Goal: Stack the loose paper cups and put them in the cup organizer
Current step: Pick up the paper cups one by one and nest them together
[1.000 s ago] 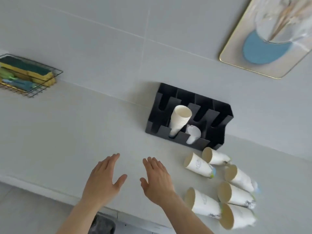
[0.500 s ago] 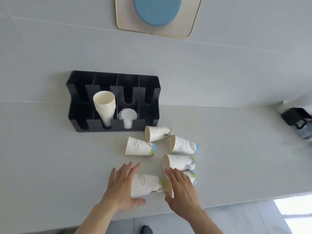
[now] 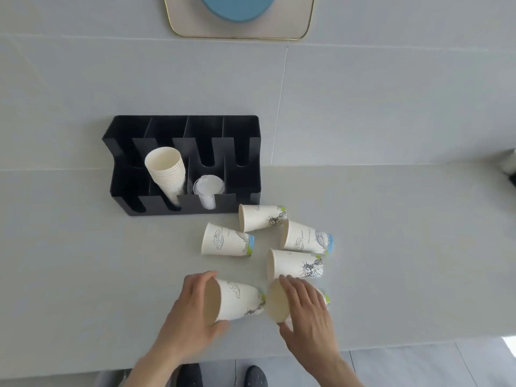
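Observation:
Several printed white paper cups lie on their sides on the grey counter in front of a black cup organizer (image 3: 243,152). My left hand (image 3: 190,314) grips one paper cup (image 3: 240,300) around its rim end, its mouth facing left. My right hand (image 3: 307,308) covers a second cup (image 3: 277,305), whose open mouth also faces left, close to the first cup's base. Further loose cups lie beyond: one (image 3: 227,241), another (image 3: 262,217), a third (image 3: 307,238) and one more (image 3: 296,266). In the organizer stand a stack of plain cups (image 3: 166,171) and a stack of clear lids (image 3: 208,188).
The counter's front edge (image 3: 391,339) runs just behind my wrists, with floor and shoes below. A gold-rimmed picture with a blue shape (image 3: 240,20) hangs on the tiled wall. A dark object (image 3: 509,169) shows at the right border.
Both hands have closed onto the two nearest cups, the left one now wrapped around its cup's rim end. The view has come closer to the counter.

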A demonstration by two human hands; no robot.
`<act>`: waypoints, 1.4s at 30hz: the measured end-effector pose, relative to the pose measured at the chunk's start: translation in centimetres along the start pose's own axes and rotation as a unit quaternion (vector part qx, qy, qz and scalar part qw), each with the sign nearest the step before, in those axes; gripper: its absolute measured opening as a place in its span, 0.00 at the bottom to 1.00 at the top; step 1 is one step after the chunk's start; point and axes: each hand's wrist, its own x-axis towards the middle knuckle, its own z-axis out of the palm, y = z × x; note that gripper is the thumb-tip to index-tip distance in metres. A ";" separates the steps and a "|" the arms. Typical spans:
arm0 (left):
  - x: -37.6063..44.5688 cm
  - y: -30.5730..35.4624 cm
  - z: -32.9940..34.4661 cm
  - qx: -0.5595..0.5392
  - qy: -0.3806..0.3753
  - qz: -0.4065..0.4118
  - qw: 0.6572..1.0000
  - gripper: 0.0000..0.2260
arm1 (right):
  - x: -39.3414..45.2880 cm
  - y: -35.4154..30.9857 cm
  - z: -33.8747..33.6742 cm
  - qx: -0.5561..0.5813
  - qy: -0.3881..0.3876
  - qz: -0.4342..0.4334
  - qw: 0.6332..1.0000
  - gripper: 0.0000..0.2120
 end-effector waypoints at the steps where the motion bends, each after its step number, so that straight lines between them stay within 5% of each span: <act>1: -0.2 0.9 0.5 -0.001 0.008 0.010 1.000 0.42 | -1.0 0.8 -0.8 0.029 0.024 0.023 0.999 0.46; 7: -0.4 5.8 5.8 0.042 0.009 0.061 0.997 0.46 | -2.2 2.9 -6.9 0.257 0.152 0.132 0.945 0.41; 13: -0.2 6.4 10.0 0.014 0.006 0.019 1.000 0.45 | -0.1 2.3 -7.9 0.409 0.091 0.058 0.906 0.40; 22: 1.5 7.2 8.4 -0.058 0.068 -0.030 0.995 0.56 | 1.7 3.5 -0.2 0.284 -0.080 -0.012 0.955 0.43; 28: 2.3 7.1 8.1 -0.037 0.070 0.014 0.997 0.43 | 2.5 4.4 0.2 0.262 -0.090 0.012 0.961 0.41; 32: 2.7 7.5 8.7 -0.042 0.071 0.021 0.996 0.44 | 4.0 8.1 0.0 0.205 -0.034 0.055 0.977 0.28; 37: 2.5 7.3 9.6 -0.043 0.071 0.018 0.996 0.44 | 3.9 10.0 2.5 0.049 -0.144 -0.038 0.988 0.49; 42: 2.7 7.5 10.1 -0.047 0.054 0.021 0.997 0.44 | 3.5 10.6 2.9 0.056 -0.057 0.004 0.997 0.49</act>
